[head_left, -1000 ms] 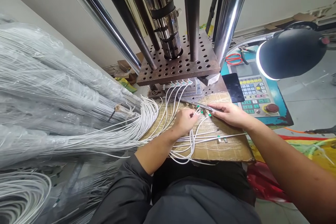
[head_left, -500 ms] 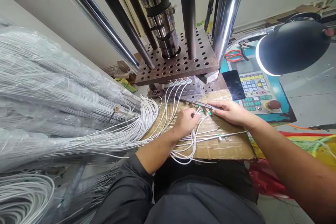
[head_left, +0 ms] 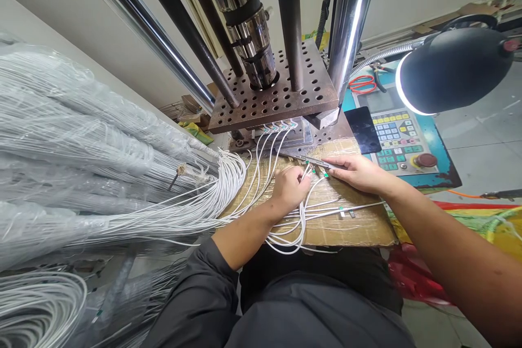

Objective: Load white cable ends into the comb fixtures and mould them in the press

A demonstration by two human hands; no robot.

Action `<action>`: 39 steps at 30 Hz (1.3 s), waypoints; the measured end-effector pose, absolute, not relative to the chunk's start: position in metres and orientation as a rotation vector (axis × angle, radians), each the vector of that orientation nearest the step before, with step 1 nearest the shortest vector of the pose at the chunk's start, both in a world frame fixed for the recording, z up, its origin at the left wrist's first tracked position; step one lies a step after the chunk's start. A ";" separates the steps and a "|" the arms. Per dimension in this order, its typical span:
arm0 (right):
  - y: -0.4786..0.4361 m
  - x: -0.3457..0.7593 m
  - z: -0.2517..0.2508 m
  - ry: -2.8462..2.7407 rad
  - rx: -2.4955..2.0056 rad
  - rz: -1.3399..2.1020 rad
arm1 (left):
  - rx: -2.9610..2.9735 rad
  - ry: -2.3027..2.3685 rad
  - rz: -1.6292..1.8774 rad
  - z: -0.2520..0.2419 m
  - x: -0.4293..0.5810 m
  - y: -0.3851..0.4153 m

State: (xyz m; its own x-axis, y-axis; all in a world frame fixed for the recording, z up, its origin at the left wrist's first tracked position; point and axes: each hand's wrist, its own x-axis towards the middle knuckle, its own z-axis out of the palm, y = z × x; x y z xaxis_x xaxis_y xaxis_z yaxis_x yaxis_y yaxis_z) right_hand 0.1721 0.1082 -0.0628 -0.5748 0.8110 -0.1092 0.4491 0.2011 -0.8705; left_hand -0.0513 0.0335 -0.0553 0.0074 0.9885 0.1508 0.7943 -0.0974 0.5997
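My left hand (head_left: 289, 188) is closed around a bunch of thin white cables (head_left: 299, 215) with green-tipped ends, resting on a cardboard sheet (head_left: 359, 228). My right hand (head_left: 358, 172) lies beside it, fingers pinched on a slim metal strip (head_left: 310, 161) that points up-left toward the press. Several cable ends (head_left: 279, 128) sit in a row in the fixture under the perforated steel plate (head_left: 277, 99). Two more loose ends (head_left: 345, 212) lie on the cardboard to the right.
Large bagged bundles of white cable (head_left: 81, 163) fill the left side. Steel columns (head_left: 350, 16) rise from the press. A lit black lamp (head_left: 452, 70) hangs over a keypad control panel (head_left: 397, 138) with a red button. A dark phone (head_left: 365, 130) lies beside it.
Both hands stay in nearly the same place on the cardboard; the left hand's fingers have shifted slightly on the cable ends. The view has tilted a little.
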 end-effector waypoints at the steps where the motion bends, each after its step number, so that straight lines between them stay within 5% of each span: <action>1: 0.108 0.172 -0.062 -2.114 -1.175 1.331 | 1.958 1.846 0.767 -0.055 -0.051 0.033; 39: 0.111 0.173 -0.068 -2.190 -1.166 1.226 | 2.172 1.828 0.708 -0.062 -0.043 0.041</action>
